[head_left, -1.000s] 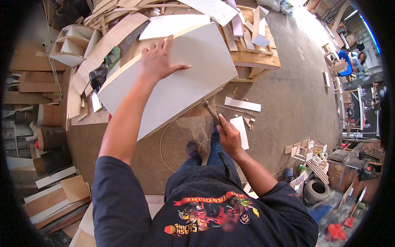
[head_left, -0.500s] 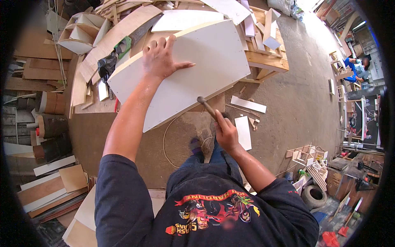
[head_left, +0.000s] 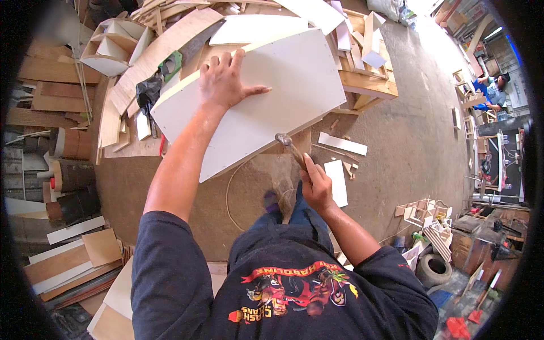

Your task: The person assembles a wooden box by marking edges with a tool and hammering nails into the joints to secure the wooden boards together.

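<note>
A large white panel piece (head_left: pixel 272 102) with a curved far edge and small fastener dots along its rim lies tilted across the bench in front of me. My left hand (head_left: pixel 222 82) rests on its upper left part, fingers spread over the curved edge and thumb stretched to the right. In my right hand (head_left: pixel 317 184) is a hammer (head_left: pixel 293 149), gripped by its wooden handle. The hammer's metal head is by the panel's near edge; whether it touches cannot be made out.
Wood offcuts (head_left: pixel 187 34) and a divided box (head_left: pixel 116 45) cover the bench. A black bag (head_left: pixel 148 93) lies left of the panel. White strips (head_left: pixel 342 143) are on the floor to the right, a tyre (head_left: pixel 435 269) at lower right. Another person (head_left: pixel 494 93) sits far right.
The hammer head has shifted slightly right and turned, and my right hand has moved a little right and down. My left hand stays on the panel, which shows a very slight shift right.
</note>
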`<state>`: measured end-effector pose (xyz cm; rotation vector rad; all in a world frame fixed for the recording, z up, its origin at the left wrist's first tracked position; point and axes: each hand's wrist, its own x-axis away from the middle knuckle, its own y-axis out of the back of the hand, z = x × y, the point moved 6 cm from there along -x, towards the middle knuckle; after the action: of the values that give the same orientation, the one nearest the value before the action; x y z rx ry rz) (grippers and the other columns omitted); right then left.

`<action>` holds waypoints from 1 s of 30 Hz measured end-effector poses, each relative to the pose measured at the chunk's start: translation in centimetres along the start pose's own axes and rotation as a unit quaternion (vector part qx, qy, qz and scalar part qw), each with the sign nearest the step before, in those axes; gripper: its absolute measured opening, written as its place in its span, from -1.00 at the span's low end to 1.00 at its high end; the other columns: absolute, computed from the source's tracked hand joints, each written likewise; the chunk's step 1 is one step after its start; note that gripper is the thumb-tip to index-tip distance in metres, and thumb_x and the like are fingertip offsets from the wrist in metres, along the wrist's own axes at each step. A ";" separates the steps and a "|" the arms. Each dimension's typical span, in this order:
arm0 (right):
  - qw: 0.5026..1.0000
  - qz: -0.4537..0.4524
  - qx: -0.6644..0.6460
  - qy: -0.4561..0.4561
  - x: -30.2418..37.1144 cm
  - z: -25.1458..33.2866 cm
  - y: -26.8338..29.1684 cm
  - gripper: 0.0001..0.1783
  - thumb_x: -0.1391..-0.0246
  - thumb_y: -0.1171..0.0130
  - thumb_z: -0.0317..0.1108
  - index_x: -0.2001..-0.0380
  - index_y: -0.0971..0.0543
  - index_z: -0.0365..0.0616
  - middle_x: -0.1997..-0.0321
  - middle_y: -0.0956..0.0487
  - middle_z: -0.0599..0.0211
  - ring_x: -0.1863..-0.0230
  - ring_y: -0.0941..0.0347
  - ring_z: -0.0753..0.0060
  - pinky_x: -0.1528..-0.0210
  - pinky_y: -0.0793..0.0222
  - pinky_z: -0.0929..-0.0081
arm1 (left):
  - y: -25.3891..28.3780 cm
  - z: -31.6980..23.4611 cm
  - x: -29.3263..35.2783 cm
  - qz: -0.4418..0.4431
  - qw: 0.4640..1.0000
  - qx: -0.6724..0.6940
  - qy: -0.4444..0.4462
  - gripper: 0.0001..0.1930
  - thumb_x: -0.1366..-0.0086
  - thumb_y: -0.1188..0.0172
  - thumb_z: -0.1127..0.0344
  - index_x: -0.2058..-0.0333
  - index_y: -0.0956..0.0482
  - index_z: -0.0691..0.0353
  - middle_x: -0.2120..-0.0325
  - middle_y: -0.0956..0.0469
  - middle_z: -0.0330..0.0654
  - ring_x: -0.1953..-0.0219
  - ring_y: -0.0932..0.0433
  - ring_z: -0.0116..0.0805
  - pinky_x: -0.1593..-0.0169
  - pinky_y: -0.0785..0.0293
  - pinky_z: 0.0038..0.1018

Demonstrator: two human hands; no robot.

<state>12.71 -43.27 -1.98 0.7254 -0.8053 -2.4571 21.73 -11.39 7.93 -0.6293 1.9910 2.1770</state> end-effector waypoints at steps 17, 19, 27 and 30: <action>0.999 0.020 -0.012 -0.041 2.4 -2.0 -1.1 -0.36 -0.19 -0.24 -0.53 -0.35 -0.45 -0.03 0.23 -0.61 -0.03 0.31 -0.61 -0.15 0.30 -0.54 0.07 | -0.1 0.6 -0.1 0.026 1.000 0.004 0.004 0.20 0.18 -0.25 -0.73 -0.30 -0.37 0.02 -0.05 -0.54 -0.13 -0.09 -0.55 -0.05 -0.05 -0.44 -0.04; 0.999 0.010 -0.029 -0.032 2.9 -1.4 -1.3 -0.35 -0.17 -0.24 -0.54 -0.35 -0.45 -0.02 0.25 -0.60 0.01 0.33 -0.60 -0.12 0.31 -0.53 0.10 | -0.1 1.9 0.9 0.019 1.000 0.010 -0.002 0.21 0.18 -0.26 -0.72 -0.32 -0.35 0.01 -0.07 -0.53 -0.13 -0.12 -0.53 -0.04 -0.09 -0.42 -0.04; 0.996 0.081 -0.029 0.037 1.2 2.6 -3.6 -0.41 -0.20 -0.24 -0.55 -0.32 -0.48 -0.13 0.35 -0.54 0.05 0.41 -0.54 -0.01 0.37 -0.46 0.16 | 2.5 7.2 6.1 0.028 0.998 0.002 0.064 0.22 0.21 -0.28 -0.72 -0.30 -0.40 0.04 -0.08 -0.54 -0.13 -0.15 -0.52 -0.06 -0.16 -0.39 -0.03; 0.996 0.081 -0.029 0.038 0.4 3.8 -3.8 -0.37 -0.21 -0.23 -0.49 -0.36 -0.45 -0.02 0.38 -0.51 0.06 0.44 -0.54 -0.05 0.41 -0.48 0.15 | 3.0 6.9 6.2 0.034 0.997 0.004 0.075 0.19 0.22 -0.27 -0.73 -0.25 -0.47 0.05 -0.03 -0.57 -0.13 -0.13 -0.53 -0.07 -0.15 -0.40 -0.05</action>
<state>9.12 -39.20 -1.92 0.7005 -0.7322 -2.2841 13.49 -6.20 8.67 -0.7564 2.1221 2.2195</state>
